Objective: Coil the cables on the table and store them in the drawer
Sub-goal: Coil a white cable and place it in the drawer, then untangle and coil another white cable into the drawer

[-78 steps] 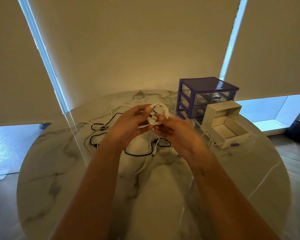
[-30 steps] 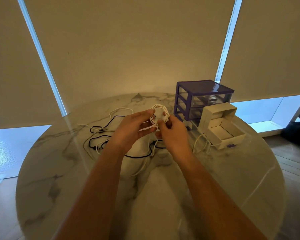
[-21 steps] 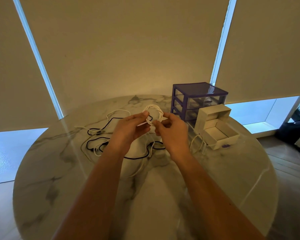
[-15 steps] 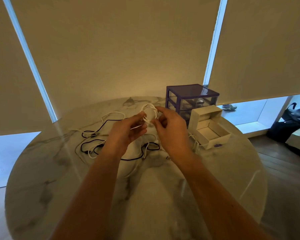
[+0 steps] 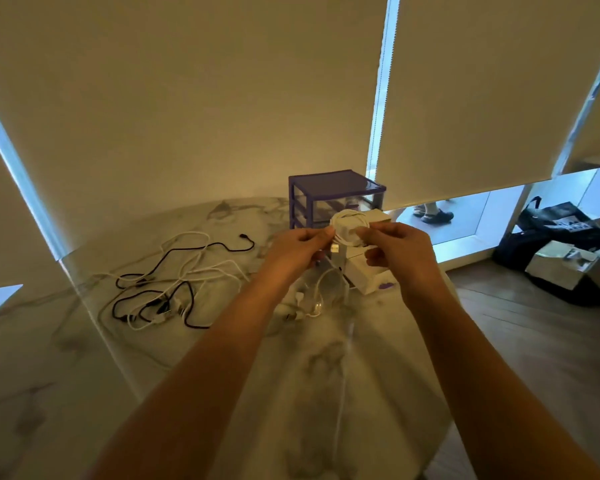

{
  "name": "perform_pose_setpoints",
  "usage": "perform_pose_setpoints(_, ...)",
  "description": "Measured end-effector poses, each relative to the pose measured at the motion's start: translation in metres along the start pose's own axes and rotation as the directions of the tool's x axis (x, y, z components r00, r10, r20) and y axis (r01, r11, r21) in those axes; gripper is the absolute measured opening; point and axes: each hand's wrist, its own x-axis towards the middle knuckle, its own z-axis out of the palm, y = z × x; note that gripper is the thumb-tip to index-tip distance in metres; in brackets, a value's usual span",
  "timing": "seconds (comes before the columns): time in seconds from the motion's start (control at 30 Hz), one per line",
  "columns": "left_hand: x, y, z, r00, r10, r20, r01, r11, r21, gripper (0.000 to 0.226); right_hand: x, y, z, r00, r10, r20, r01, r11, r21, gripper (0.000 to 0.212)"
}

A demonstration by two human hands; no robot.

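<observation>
Both hands are pinching the coiled white cable (image 5: 349, 227): left hand (image 5: 300, 252) clamping its near-left edge, right hand (image 5: 397, 251) its right edge, USB plug (image 5: 334, 248) dangling below. Since a second ago the coil is moving rightward, now hovering over the pulled-out white drawer (image 5: 369, 271) beside the purple drawer unit (image 5: 333, 197). Probably about to drop it in. Tangled black and white cables (image 5: 174, 289) are still lying loose on the marble table (image 5: 84, 341).
</observation>
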Motion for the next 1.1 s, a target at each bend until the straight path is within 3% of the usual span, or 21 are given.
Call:
perform_pose_setpoints(0.13,0.009,-0.002,0.015,0.998,0.023,0.050,-0.031,0.985,0.169,0.027,0.016,0.013,-0.028,0.994,0.097,-0.045,-0.094,0.993,0.068,0.024)
perform_pose_setpoints(0.23,0.009,-0.010,0.018,0.999,-0.001,0.050,-0.010,0.972,0.234,0.030,0.027,0.022,-0.040,0.992,0.073,-0.107,-0.078,0.996,-0.038,0.023)
perform_pose_setpoints(0.37,0.011,-0.022,0.021,0.997,-0.072,0.011,0.069,0.983,0.172,0.014,0.046,0.035,-0.041,0.994,0.059,-0.096,-0.082,0.962,-0.262,0.020)
perform_pose_setpoints(0.5,0.021,-0.025,0.026,0.994,-0.104,-0.036,0.108,0.981,0.163,0.010,0.068,0.051,-0.030,0.998,0.013,-0.056,-0.040,0.848,-0.529,0.028)
perform_pose_setpoints(0.7,0.033,-0.025,0.032,0.991,-0.132,-0.026,0.134,0.971,0.198,0.026,0.083,0.058,-0.014,0.994,-0.107,-0.023,0.051,0.637,-0.769,0.041)
perform_pose_setpoints(0.93,0.036,-0.023,0.036,0.987,-0.159,0.012,0.155,0.973,0.170,0.028,0.078,0.061,-0.008,0.981,-0.179,0.073,0.140,0.403,-0.904,0.037)
perform_pose_setpoints(1.1,0.034,-0.023,0.033,0.985,-0.167,0.045,0.158,0.975,0.154,0.029,0.077,0.064,-0.001,0.985,-0.139,0.102,0.146,0.361,-0.921,0.034)
